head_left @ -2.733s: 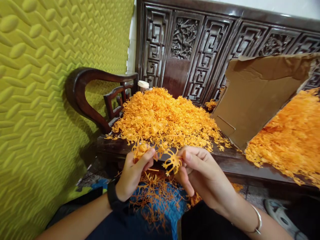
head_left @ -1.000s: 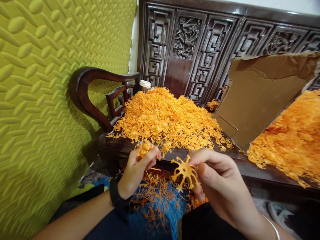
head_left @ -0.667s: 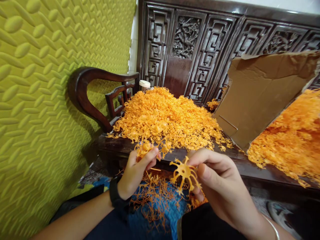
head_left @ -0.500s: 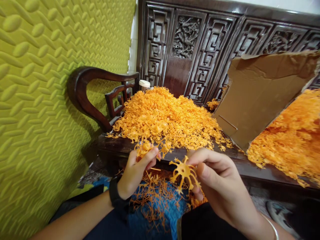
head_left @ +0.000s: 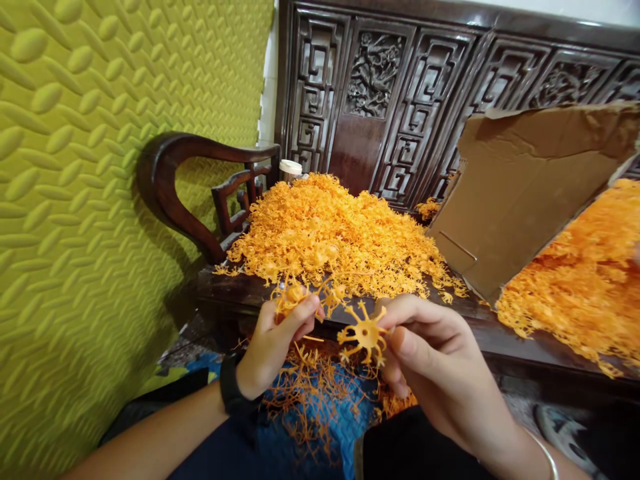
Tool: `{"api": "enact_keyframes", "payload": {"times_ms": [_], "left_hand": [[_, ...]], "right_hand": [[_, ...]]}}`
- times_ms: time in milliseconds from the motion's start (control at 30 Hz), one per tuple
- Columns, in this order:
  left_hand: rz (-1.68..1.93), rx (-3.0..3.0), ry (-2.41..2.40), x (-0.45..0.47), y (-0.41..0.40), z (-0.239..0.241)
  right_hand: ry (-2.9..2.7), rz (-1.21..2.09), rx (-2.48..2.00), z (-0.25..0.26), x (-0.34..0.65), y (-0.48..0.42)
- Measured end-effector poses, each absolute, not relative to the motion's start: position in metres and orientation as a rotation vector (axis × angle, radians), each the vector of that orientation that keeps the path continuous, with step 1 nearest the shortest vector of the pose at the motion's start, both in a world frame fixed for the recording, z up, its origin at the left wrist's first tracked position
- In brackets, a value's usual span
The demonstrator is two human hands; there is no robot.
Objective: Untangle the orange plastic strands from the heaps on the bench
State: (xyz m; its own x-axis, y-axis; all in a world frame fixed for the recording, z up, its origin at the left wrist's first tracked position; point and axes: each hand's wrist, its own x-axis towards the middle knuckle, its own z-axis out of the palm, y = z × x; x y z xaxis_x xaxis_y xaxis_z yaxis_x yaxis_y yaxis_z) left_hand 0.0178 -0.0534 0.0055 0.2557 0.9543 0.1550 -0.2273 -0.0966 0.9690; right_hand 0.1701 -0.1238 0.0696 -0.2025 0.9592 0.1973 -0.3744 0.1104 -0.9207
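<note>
My right hand [head_left: 435, 363] pinches a small orange plastic piece [head_left: 365, 333], a round hub with thin spokes, between thumb and forefinger. My left hand [head_left: 275, 340] is closed round a small bunch of orange pieces [head_left: 293, 295], a black watch on its wrist. The two hands are a short way apart, in front of the bench edge. Behind them a big heap of the same orange pieces [head_left: 335, 240] lies on the dark carved wooden bench [head_left: 240, 297].
A cardboard sheet [head_left: 520, 193] leans on the bench and parts a second orange heap [head_left: 580, 280] at the right. Thin orange offcuts [head_left: 310, 393] lie on a blue cloth on my lap. A white-capped jar [head_left: 290, 170] stands by the armrest. A green padded wall [head_left: 75, 200] is at left.
My right hand pulled one spoked piece away from the bunch in my left hand, then turned and raised it a little. The left hand has stayed in place.
</note>
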Motion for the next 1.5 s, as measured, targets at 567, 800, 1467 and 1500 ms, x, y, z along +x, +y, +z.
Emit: {"api": "enact_keyframes", "payload": {"times_ms": [567, 800, 1467, 1500], "left_hand": [[1.225, 1.263, 0.746, 0.0153, -0.0536, -0.0001], [1.219, 1.278, 0.756, 0.0163, -0.0546, 0.003], [1.217, 1.301, 0.718, 0.0161, -0.0557, 0.0036], [1.218, 1.297, 0.727, 0.016, -0.0557, 0.0032]], "right_hand": [[-1.193, 1.321, -0.76, 0.0711, 0.1692, -0.1233], [-1.218, 1.325, -0.751, 0.0691, 0.1704, -0.125], [-1.233, 1.31, -0.771, 0.0665, 0.1722, -0.1242], [-1.234, 1.307, -0.777, 0.0665, 0.1722, -0.1242]]}}
